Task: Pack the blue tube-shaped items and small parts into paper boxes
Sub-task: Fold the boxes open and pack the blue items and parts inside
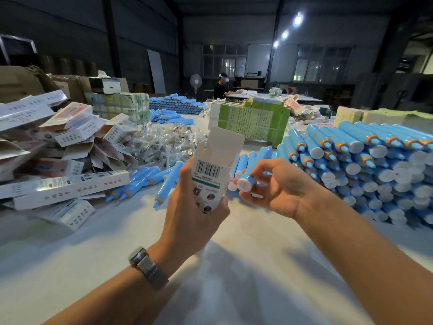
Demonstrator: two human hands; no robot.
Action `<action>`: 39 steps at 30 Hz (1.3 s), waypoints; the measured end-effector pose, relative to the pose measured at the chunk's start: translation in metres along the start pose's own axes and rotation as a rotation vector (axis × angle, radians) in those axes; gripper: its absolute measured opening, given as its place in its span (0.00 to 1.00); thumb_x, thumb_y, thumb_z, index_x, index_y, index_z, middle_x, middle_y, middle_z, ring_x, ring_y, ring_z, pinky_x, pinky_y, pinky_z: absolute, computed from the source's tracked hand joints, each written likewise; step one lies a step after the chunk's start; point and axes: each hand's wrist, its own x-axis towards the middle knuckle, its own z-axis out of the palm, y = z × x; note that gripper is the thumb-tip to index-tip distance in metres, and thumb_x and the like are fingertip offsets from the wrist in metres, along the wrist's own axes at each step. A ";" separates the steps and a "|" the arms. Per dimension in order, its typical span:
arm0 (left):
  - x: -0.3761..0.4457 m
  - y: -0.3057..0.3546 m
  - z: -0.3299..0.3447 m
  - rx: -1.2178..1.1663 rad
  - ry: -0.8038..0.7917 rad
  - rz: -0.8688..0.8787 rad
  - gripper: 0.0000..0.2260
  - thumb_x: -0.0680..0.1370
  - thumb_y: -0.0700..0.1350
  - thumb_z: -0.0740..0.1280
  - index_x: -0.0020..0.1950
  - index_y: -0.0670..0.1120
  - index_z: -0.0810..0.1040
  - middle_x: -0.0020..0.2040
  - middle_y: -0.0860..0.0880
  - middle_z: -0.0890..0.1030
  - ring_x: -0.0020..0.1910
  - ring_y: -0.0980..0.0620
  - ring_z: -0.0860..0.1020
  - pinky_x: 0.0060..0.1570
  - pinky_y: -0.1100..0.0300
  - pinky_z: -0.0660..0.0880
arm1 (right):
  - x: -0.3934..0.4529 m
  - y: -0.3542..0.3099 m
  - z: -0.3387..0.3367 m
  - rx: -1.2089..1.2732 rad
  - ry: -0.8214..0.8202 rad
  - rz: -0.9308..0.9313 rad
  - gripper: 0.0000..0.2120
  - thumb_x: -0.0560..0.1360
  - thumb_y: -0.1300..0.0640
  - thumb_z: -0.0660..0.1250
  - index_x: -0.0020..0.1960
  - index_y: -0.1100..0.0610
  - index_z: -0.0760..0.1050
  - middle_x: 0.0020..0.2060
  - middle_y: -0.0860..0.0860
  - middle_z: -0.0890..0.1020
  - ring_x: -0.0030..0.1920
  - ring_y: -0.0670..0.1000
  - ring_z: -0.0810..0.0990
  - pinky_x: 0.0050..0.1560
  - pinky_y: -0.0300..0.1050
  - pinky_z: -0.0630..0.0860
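Box (212,165) sits centre above table (234,266), in left hand (194,202). Right hand (278,186) just beside it to the right, w/ tube (246,178). Flat boxes pile (54,146) far left. Bagged small parts (164,141) behind box. Tube stack (365,165) right. Loose tubes (150,179) btwn pile & box.

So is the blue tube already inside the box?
No, the right hand pinches the blue tube beside the open paper box, which the left hand holds upright; the tube is fully outside it.
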 end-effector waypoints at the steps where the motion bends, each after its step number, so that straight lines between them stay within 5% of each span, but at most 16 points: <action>1: 0.000 -0.001 0.000 0.013 -0.001 0.006 0.34 0.67 0.40 0.76 0.66 0.56 0.63 0.49 0.65 0.75 0.43 0.71 0.77 0.34 0.78 0.70 | 0.000 -0.001 0.000 -0.022 0.010 -0.039 0.06 0.74 0.66 0.62 0.48 0.62 0.76 0.44 0.57 0.81 0.47 0.57 0.79 0.40 0.48 0.77; 5: 0.002 -0.004 0.000 0.048 -0.001 -0.011 0.37 0.68 0.37 0.78 0.67 0.58 0.62 0.49 0.65 0.75 0.44 0.70 0.77 0.35 0.78 0.70 | -0.008 -0.016 0.003 0.031 0.002 -0.395 0.10 0.78 0.56 0.65 0.58 0.58 0.74 0.42 0.55 0.84 0.34 0.48 0.77 0.36 0.41 0.72; 9: 0.004 0.000 -0.001 0.049 -0.002 -0.001 0.37 0.67 0.42 0.74 0.66 0.64 0.58 0.50 0.66 0.74 0.46 0.65 0.77 0.35 0.77 0.71 | -0.033 -0.030 0.011 0.170 -0.225 -0.694 0.08 0.75 0.61 0.66 0.53 0.57 0.72 0.42 0.55 0.81 0.39 0.50 0.80 0.43 0.43 0.78; 14: 0.002 0.004 0.001 0.064 -0.027 0.029 0.38 0.66 0.45 0.71 0.68 0.66 0.56 0.48 0.66 0.74 0.45 0.61 0.77 0.34 0.75 0.71 | -0.051 -0.026 0.023 -0.170 -0.064 -1.068 0.39 0.72 0.71 0.67 0.74 0.48 0.55 0.55 0.55 0.76 0.44 0.49 0.85 0.43 0.49 0.83; 18: 0.001 0.002 0.000 0.107 -0.023 0.038 0.37 0.67 0.48 0.71 0.69 0.66 0.56 0.50 0.60 0.75 0.40 0.55 0.77 0.32 0.73 0.71 | -0.054 -0.030 0.022 -0.423 0.013 -1.282 0.48 0.70 0.72 0.70 0.78 0.50 0.46 0.68 0.51 0.64 0.57 0.52 0.80 0.43 0.52 0.84; 20: 0.001 0.004 0.001 0.121 -0.023 0.046 0.37 0.67 0.48 0.72 0.69 0.66 0.57 0.51 0.61 0.74 0.41 0.56 0.76 0.33 0.73 0.72 | -0.053 -0.034 0.018 -0.522 0.005 -1.328 0.47 0.69 0.70 0.71 0.77 0.50 0.49 0.62 0.44 0.67 0.52 0.53 0.80 0.39 0.51 0.84; 24: 0.002 0.007 -0.002 0.053 -0.066 0.036 0.31 0.71 0.55 0.71 0.68 0.66 0.59 0.49 0.65 0.74 0.45 0.59 0.76 0.40 0.73 0.73 | -0.046 -0.029 0.012 -0.691 -0.049 -1.260 0.44 0.67 0.66 0.76 0.73 0.49 0.55 0.47 0.45 0.79 0.41 0.50 0.81 0.43 0.46 0.81; 29: 0.002 0.008 -0.009 -0.088 -0.118 0.084 0.13 0.83 0.46 0.58 0.67 0.53 0.66 0.52 0.63 0.77 0.48 0.66 0.77 0.44 0.76 0.70 | -0.036 -0.025 0.009 -0.715 -0.058 -1.230 0.37 0.67 0.59 0.76 0.69 0.46 0.59 0.45 0.45 0.78 0.40 0.47 0.80 0.41 0.42 0.79; 34: 0.003 0.012 -0.009 -0.105 -0.121 0.053 0.10 0.81 0.45 0.60 0.60 0.58 0.67 0.51 0.62 0.78 0.47 0.68 0.78 0.42 0.76 0.72 | -0.035 -0.024 0.007 -0.610 -0.011 -1.267 0.26 0.74 0.59 0.72 0.64 0.44 0.64 0.44 0.48 0.80 0.41 0.45 0.80 0.44 0.39 0.79; 39: 0.001 0.012 -0.007 -0.096 -0.112 0.077 0.10 0.81 0.45 0.59 0.60 0.58 0.66 0.52 0.62 0.77 0.49 0.68 0.78 0.42 0.76 0.72 | -0.033 -0.018 0.005 -0.555 -0.031 -1.289 0.16 0.75 0.57 0.71 0.57 0.45 0.69 0.41 0.39 0.80 0.45 0.43 0.81 0.45 0.46 0.80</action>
